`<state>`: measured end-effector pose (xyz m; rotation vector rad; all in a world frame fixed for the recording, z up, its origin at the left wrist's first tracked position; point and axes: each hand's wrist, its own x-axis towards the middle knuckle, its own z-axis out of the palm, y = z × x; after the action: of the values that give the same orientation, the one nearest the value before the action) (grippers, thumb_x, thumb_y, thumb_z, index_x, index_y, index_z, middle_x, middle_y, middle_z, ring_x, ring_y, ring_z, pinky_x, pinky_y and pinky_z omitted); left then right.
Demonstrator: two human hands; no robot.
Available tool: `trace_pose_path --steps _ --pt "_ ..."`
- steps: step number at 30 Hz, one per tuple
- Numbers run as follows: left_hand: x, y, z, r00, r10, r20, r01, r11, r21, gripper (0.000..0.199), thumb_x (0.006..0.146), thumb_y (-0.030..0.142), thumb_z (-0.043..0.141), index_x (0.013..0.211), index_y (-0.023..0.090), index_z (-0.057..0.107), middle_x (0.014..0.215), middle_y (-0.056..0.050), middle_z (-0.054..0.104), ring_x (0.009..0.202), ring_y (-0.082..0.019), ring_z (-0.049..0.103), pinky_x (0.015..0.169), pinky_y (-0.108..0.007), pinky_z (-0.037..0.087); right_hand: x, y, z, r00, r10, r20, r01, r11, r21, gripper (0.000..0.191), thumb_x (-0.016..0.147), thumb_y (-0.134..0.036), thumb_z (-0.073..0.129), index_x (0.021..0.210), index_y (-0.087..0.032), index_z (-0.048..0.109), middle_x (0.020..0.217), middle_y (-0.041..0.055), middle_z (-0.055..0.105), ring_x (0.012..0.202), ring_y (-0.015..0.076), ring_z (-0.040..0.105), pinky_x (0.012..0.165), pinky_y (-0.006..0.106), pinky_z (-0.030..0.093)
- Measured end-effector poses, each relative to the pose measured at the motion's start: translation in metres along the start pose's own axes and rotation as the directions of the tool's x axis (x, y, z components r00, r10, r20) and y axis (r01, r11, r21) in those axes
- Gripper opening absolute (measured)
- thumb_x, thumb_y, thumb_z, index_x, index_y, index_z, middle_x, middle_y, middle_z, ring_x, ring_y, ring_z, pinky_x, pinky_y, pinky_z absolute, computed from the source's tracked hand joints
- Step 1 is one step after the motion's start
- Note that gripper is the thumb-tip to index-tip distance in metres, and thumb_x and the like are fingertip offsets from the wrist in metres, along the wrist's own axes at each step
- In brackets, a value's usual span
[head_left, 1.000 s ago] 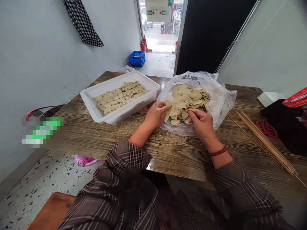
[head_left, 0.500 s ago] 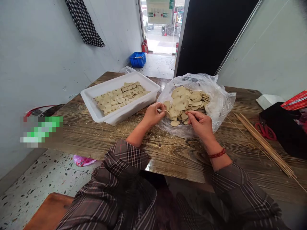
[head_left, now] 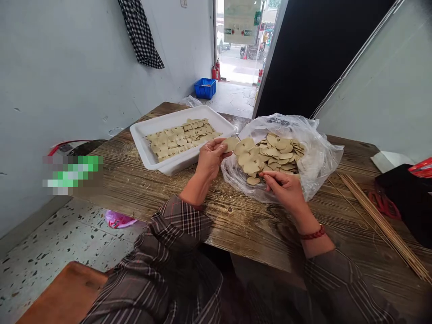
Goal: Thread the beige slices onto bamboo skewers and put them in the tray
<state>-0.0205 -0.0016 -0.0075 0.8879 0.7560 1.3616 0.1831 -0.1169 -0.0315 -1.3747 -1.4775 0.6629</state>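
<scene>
My left hand (head_left: 212, 155) pinches a thin, round beige slice (head_left: 231, 143) at the left side of the plastic bag. Beside it, several slices (head_left: 248, 155) are strung in a row that runs down toward my right hand (head_left: 282, 184). The fingers of that hand are pinched at the lower end of the row, on what looks like a thin skewer, mostly hidden. A heap of loose slices (head_left: 278, 150) lies in the open clear plastic bag (head_left: 313, 157). To the left, a white tray (head_left: 143, 155) holds skewered slices (head_left: 175, 140) laid in rows.
A bundle of wooden skewers (head_left: 381, 222) lies on the wooden table (head_left: 216, 220) at the right. Behind it are red-handled scissors (head_left: 384, 204) and a black holder (head_left: 405, 193) with red packets. A blue crate (head_left: 205, 88) stands on the floor beyond.
My left hand has turned and risen slightly, and now holds up a slice by the strung ones. My right hand stays pinched. The whole view has shifted a little.
</scene>
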Motion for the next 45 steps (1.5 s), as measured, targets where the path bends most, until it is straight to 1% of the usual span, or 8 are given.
trace_pose_path --steps 4,7,14,19,28,32,38,45 --pt "0.0028 0.0058 -0.0027 0.994 0.063 -0.092 -0.067 0.997 -0.036 0.019 0.069 0.014 0.070 0.086 0.015 0.061 0.082 -0.002 0.069 0.073 -0.012 0.066 0.067 -0.025 0.057 -0.0024 -0.0006 0.0008 0.997 0.006 0.077 -0.003 0.999 -0.042 0.031 0.086 -0.038 0.059 0.095 -0.014 0.076 0.055 -0.0005 0.063 0.050 0.0120 0.054 0.052 0.025 0.041" --pt "0.0025 0.0083 -0.0032 0.991 0.078 -0.109 -0.080 0.997 -0.014 0.016 0.071 0.014 0.068 0.084 0.016 0.060 0.081 -0.001 0.069 0.074 -0.012 0.066 0.069 -0.026 0.057 -0.0035 -0.0002 0.0015 0.994 -0.016 0.107 0.026 0.996 -0.088 0.030 0.086 -0.037 0.059 0.096 -0.015 0.077 0.054 -0.0007 0.062 0.051 0.0127 0.055 0.053 0.025 0.042" --pt "-0.0010 0.0109 -0.0013 0.989 0.101 -0.106 -0.097 0.994 0.040 0.013 0.073 0.014 0.066 0.085 0.017 0.059 0.083 0.000 0.068 0.078 -0.011 0.065 0.075 -0.028 0.057 -0.0041 0.0039 0.0016 0.993 -0.015 0.118 0.030 0.992 -0.120 0.032 0.087 -0.040 0.059 0.097 -0.016 0.077 0.056 0.0006 0.065 0.051 0.0136 0.057 0.052 0.025 0.043" --pt "-0.0004 0.0108 -0.0015 0.987 0.113 -0.117 -0.107 0.993 0.057 0.012 0.074 0.015 0.066 0.084 0.018 0.060 0.085 -0.001 0.069 0.080 -0.012 0.065 0.075 -0.028 0.056 -0.0037 0.0023 0.0017 0.992 -0.025 0.123 0.044 0.987 -0.157 0.032 0.087 -0.040 0.058 0.096 -0.017 0.077 0.054 0.0001 0.063 0.051 0.0144 0.058 0.050 0.025 0.042" --pt "0.0008 0.0088 -0.0032 0.983 0.150 -0.110 -0.141 0.987 0.081 0.011 0.073 0.015 0.066 0.083 0.018 0.061 0.082 0.000 0.067 0.077 -0.011 0.064 0.076 -0.029 0.056 -0.0035 0.0031 0.0036 0.995 -0.008 0.095 0.024 0.985 -0.173 0.031 0.086 -0.039 0.058 0.095 -0.016 0.077 0.057 0.0011 0.066 0.051 0.0147 0.059 0.055 0.027 0.046" --pt "0.0002 0.0084 -0.0030 0.982 0.161 -0.096 -0.153 0.984 0.087 0.011 0.073 0.015 0.066 0.082 0.018 0.061 0.083 0.000 0.068 0.077 -0.011 0.064 0.074 -0.027 0.056 -0.0027 0.0049 0.0035 0.995 -0.020 0.102 0.039 0.981 -0.188 0.030 0.086 -0.039 0.058 0.095 -0.017 0.077 0.056 0.0011 0.066 0.051 0.0150 0.059 0.057 0.028 0.046" --pt "-0.0018 0.0067 -0.0015 0.987 0.143 -0.074 -0.135 0.985 0.106 0.014 0.071 0.020 0.071 0.082 0.018 0.063 0.079 0.001 0.068 0.070 -0.010 0.064 0.069 -0.026 0.055 -0.0034 0.0071 0.0045 0.995 -0.032 0.093 0.049 0.982 -0.184 0.030 0.087 -0.039 0.058 0.095 -0.017 0.077 0.059 0.0019 0.068 0.053 0.0156 0.061 0.056 0.028 0.047" --pt "-0.0021 0.0025 0.0000 0.990 0.133 -0.036 -0.126 0.980 0.151 0.018 0.071 0.024 0.074 0.084 0.018 0.064 0.079 -0.001 0.070 0.072 -0.012 0.067 0.068 -0.024 0.053 -0.0032 0.0087 0.0071 0.996 -0.037 0.081 0.051 0.984 -0.169 0.029 0.087 -0.038 0.058 0.094 -0.018 0.077 0.061 0.0027 0.070 0.052 0.0157 0.061 0.053 0.027 0.046"
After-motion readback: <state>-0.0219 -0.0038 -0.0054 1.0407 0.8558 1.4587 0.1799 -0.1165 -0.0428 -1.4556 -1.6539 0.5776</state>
